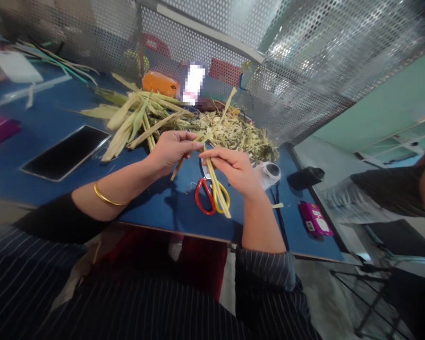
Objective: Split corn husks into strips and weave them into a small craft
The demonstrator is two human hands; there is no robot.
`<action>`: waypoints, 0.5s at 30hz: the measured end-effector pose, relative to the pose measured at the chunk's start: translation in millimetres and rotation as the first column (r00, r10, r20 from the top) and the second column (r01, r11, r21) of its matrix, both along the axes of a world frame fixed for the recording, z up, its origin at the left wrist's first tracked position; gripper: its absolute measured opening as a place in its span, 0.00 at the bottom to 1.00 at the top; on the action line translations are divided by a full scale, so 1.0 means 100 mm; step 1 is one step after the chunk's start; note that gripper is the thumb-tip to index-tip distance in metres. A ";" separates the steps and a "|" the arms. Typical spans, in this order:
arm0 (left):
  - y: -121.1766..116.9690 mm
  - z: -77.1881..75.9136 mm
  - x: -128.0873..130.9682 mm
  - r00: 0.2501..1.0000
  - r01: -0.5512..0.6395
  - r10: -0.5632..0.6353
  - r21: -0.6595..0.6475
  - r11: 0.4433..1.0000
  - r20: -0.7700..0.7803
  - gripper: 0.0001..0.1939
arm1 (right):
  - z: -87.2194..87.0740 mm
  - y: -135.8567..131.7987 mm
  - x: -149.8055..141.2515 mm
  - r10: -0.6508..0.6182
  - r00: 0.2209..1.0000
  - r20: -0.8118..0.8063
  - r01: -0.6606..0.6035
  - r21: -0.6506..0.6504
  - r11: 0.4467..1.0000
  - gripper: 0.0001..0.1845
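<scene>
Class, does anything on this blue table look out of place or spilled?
Slightly: one pale scrap lies alone near the black strap, right of the right hand, apart from the heap of shreds. Nothing else clearly stands out.

Soft light; blurred, stretched outer edges

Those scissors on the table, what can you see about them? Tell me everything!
The scissors have a red loop and a yellow loop, both plastic-looking, joined to shiny metal. They lie on the blue table, loops toward its near edge. Pale strips at the right hand pass in front of the yellow loop; I can't tell if they touch. The blade tips are hidden.
</scene>
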State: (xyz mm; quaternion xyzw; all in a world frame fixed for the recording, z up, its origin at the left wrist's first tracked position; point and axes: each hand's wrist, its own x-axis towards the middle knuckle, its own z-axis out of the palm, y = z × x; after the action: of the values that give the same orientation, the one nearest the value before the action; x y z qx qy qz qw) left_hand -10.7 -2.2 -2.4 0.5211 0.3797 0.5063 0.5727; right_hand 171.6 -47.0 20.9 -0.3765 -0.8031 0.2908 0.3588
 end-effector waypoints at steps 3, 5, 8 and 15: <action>0.02 0.00 -0.02 1.000 -0.011 0.011 -0.017 1.000 0.002 0.11 | 0.02 -0.03 0.00 0.056 0.992 -0.110 -0.059 -0.025 0.998 0.10; 0.02 0.00 -0.02 1.000 -0.014 0.014 -0.020 1.000 -0.007 0.11 | 0.01 -0.02 -0.01 -0.024 0.985 -0.172 0.045 0.115 0.992 0.07; 0.00 0.00 -0.01 1.000 -0.003 0.003 -0.001 1.000 -0.026 0.10 | -0.02 -0.01 -0.04 -0.206 0.936 -0.284 0.285 0.274 0.919 0.10; -0.06 0.07 0.04 0.997 -0.057 0.056 -0.014 0.998 -0.060 0.11 | -0.04 0.02 -0.04 -0.299 0.927 -0.224 0.330 0.117 0.937 0.21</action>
State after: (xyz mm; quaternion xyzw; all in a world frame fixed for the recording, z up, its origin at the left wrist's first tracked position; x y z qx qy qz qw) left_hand -6.3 -8.6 4.1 0.5205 0.4153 0.5034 0.5506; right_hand 167.9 -44.7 16.4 -0.4404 -0.7111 0.2041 0.5087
